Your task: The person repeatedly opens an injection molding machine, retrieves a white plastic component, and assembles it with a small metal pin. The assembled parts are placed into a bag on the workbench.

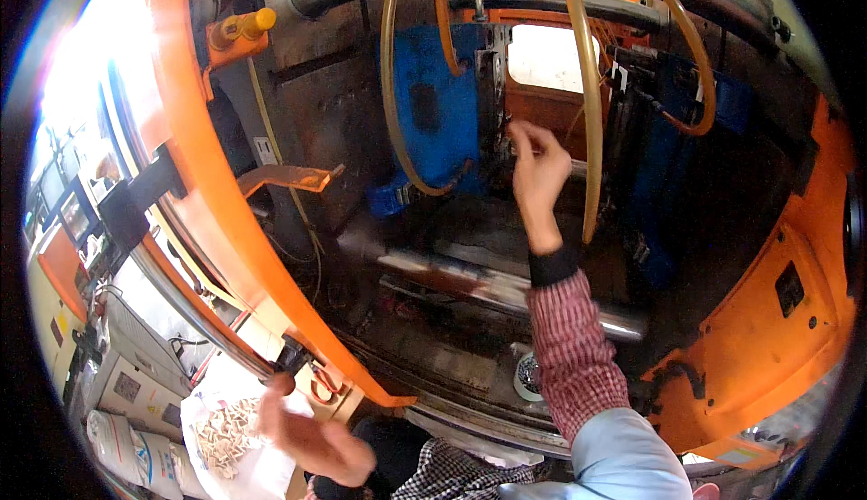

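My right hand point(542, 179) reaches up inside the machine, its fingers bent and the thumb and forefinger closed at the tips. Whatever they may pinch is too small to make out. Just beyond the fingertips stands a dark metal mould face point(493, 93) on a blue block point(432, 93). A hanging yellowish hose point(589, 102) passes close to the right of this hand. Low on the left, my left hand point(316, 441) is blurred, with its fingers loosely stretched out below the black handle point(291, 355) of the orange door frame point(262, 256). Nothing shows in it.
More hoses point(390, 66) loop down from above. A shiny metal bar point(461, 274) crosses below my right arm. A small white tub point(527, 377) stands near the machine's front edge. By my left hand lies a white bag point(226, 437) of small beige pieces. An orange panel point(768, 310) bounds the right side.
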`<move>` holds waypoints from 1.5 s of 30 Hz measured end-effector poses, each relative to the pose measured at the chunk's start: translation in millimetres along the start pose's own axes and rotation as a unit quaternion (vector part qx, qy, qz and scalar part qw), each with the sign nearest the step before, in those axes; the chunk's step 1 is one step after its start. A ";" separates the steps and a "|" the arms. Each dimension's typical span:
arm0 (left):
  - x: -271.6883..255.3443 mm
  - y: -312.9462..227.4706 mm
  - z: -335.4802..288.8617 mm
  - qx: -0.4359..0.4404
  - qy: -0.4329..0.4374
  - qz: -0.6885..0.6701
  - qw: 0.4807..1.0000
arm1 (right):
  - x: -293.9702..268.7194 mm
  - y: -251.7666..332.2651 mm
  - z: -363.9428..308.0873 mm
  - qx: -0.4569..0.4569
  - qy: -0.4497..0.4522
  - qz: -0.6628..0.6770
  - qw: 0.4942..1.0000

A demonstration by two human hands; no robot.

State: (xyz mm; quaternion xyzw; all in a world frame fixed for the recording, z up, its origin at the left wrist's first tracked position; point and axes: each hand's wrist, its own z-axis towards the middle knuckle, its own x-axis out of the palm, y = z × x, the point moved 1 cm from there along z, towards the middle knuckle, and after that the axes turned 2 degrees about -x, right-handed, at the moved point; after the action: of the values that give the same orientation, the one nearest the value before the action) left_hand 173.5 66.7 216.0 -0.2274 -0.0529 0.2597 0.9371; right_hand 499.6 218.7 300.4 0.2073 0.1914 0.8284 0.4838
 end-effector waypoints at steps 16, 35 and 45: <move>1.4 75.0 26.2 -0.156 -0.058 0.005 0.986 | 126.2 -152.1 122.3 0.038 -0.117 -0.115 0.986; 1.7 69.4 23.8 -0.184 -0.055 -0.037 0.981 | 124.9 -138.6 121.2 0.046 -0.119 -0.079 0.989; 0.3 70.3 23.6 -0.189 -0.033 -0.035 0.981 | 122.6 -135.3 119.1 -0.004 -0.033 -0.207 0.978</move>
State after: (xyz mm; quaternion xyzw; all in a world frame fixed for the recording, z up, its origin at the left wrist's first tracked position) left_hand 136.1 129.9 205.2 -0.3894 -0.1397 0.2197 0.8835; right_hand 605.6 402.6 349.8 0.1889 0.2105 0.7039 0.6516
